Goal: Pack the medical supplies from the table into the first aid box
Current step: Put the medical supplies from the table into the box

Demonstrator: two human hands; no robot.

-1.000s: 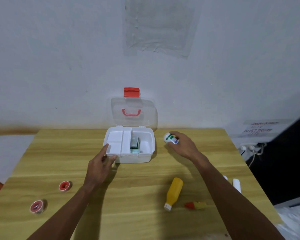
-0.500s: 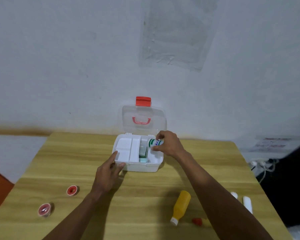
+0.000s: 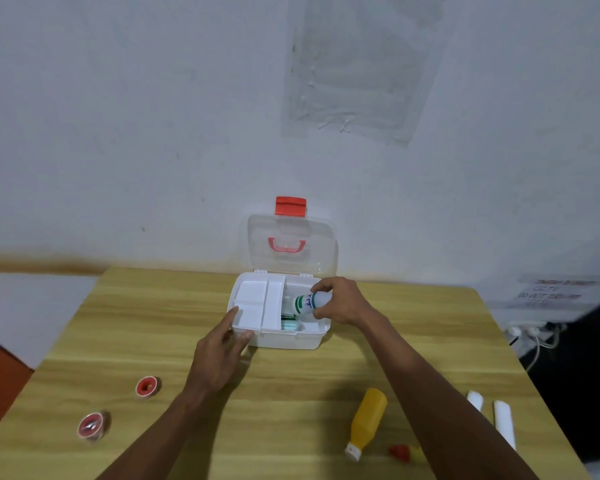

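With the right hand point(image 3: 340, 303) gripping the green-labelled bottle point(image 3: 307, 303), carried it off the surface point(image 3: 291, 393) to the right compartment of the first aid box point(image 3: 291, 339); braced its front corner with the flat left hand point(image 3: 219, 355). Not yet released.

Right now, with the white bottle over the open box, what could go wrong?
The white bottle in the right hand lies sideways over green packets in the first aid box; it may sit high and block the lid. The left hand only touches the box's front corner, so pushing could slide it.
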